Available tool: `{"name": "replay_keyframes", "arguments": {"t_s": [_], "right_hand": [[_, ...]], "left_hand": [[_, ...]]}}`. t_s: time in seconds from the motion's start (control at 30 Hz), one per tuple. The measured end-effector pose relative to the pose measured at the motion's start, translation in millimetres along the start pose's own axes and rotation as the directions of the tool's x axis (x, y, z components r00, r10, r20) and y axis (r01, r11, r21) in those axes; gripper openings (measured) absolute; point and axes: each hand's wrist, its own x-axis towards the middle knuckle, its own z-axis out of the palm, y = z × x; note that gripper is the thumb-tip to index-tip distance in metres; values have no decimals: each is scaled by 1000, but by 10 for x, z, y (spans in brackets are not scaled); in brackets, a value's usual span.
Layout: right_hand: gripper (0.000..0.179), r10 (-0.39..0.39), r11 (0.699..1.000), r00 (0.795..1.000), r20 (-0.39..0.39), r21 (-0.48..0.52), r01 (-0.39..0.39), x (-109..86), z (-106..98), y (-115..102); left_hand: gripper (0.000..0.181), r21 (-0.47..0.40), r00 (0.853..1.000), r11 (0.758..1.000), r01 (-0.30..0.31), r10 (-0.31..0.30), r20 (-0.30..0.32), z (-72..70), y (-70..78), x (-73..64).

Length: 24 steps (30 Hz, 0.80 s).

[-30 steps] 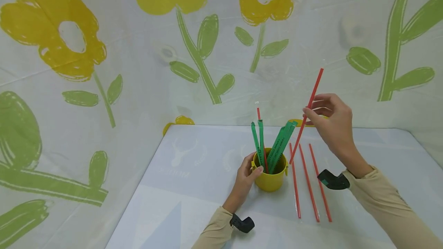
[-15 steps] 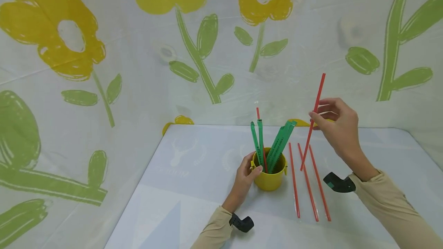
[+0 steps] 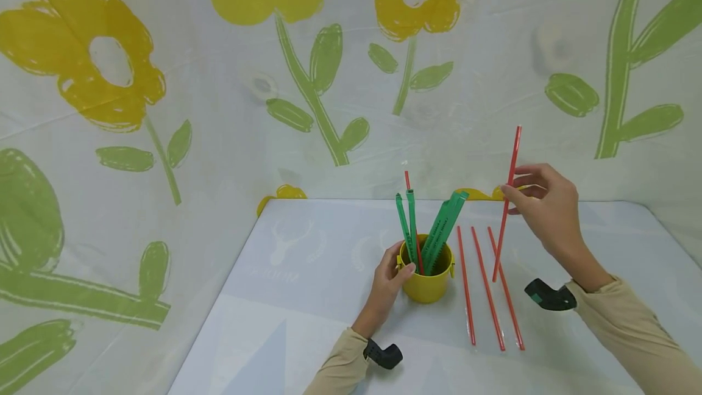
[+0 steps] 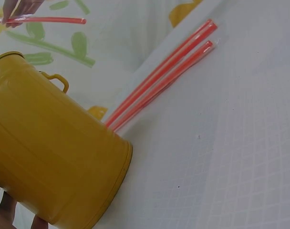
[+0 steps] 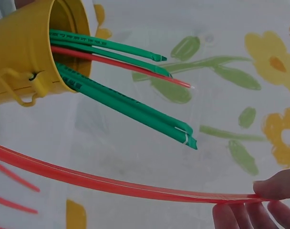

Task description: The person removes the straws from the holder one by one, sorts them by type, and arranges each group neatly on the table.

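In the head view my left hand holds the left side of a small yellow bucket, thumb at the rim. Inside the bucket lean several slim green paper-wrapped sticks and one red straw in clear wrap. My right hand pinches another red straw between thumb and fingers. That straw stands tilted in the air, right of the bucket, its lower end overlapping the straws on the table. The right wrist view shows the pinched straw running lengthwise below the bucket's mouth.
Three wrapped red straws lie side by side on the white table, just right of the bucket. Behind the table hangs a white cloth printed with yellow flowers and green leaves.
My right hand has moved to the right and a little down with its straw, away from the bucket. The left hand and bucket have stayed in place.
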Motion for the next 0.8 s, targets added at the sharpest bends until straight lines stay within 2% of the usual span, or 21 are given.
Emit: {"name": "replay_keyframes", "arguments": {"t_s": [0.17, 0.43, 0.7, 0.8], "right_hand": [[38, 23, 999, 1000, 11, -39, -23, -29, -34, 65], [40, 29, 999, 999, 31, -43, -28, -48, -72, 170], [42, 72, 994, 996, 43, -87, -68, -86, -119, 259], [42, 82, 992, 996, 46, -95, -78, -93, -128, 283]], "left_hand": [[49, 3, 1000, 1000, 2, -2, -10, 2, -11, -6], [49, 5, 1000, 1000, 21, -21, -1, 4, 15, -2], [51, 16, 1000, 1000, 6, -6, 3, 57, 316, -69], [50, 11, 1000, 1000, 19, -20, 2, 57, 337, -70]]}}
